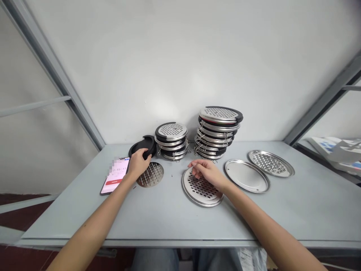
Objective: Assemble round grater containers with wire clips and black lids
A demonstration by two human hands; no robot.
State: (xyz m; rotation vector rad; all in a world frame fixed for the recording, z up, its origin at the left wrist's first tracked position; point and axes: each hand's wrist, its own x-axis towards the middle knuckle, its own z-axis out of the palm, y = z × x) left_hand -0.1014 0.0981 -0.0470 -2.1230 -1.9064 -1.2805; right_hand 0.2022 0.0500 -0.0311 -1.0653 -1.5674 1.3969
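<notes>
My left hand is closed on the edge of a black ring-shaped rim, the nearer of the black rims at the back left of the table. Just below that hand lies a thin round grater plate, flat on the tabletop. My right hand is over a round metal grater disc with a raised silver rim. Its fingers are loosely bent and partly apart, with nothing visible in them. Whether they touch the disc I cannot tell.
Two stacks of round graters with black edging and wire clips, a shorter stack and a taller stack, stand near the wall. A phone lies left. Right are a plain metal lid and another grater plate.
</notes>
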